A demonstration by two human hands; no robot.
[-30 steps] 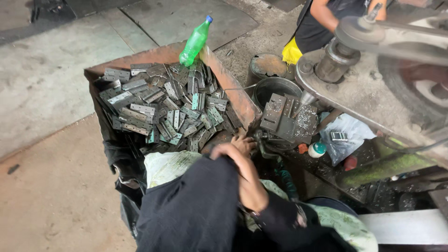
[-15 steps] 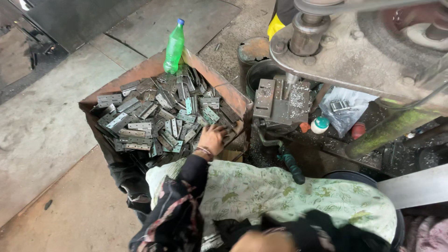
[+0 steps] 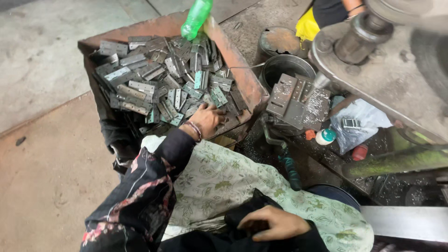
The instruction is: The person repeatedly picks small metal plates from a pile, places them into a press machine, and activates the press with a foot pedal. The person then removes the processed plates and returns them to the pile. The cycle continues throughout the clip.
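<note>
Hinges (image 3: 163, 79), a whole heap of grey metal ones, fill the rusty box (image 3: 242, 79) in the upper left of the frame, and that's where the action is. The left hand (image 3: 207, 119) is now planted on the pile at its lower right edge, fingers spread and curled down over the plates near the box wall. A second ago the arm was bunched up lower with the hand only at the edge of the heap; half a second ago it was reaching in, and now it has settled further right. The grip looks like it's closing on a hinge or two, but I honestly can't tell if anything is actually pinched under the fingers; they hide it.

The right hand (image 3: 270, 224) sits at the bottom centre of the frame, resting on dark cloth over the lap, loosely curled, holding nothing I can see. It wasn't in view a second ago, so the head has tipped down too.

Other stuff around: a green plastic bottle (image 3: 196, 18) leaning on the box's top rim, a round metal pot (image 3: 284, 70) just right of the box, and a press fixture (image 3: 296, 100) with shiny swarf on it, centre right. Another person in a dark top with a yellow cloth (image 3: 306, 25) is at the top right.

My read: the hand has just gone from reaching to picking.
</note>
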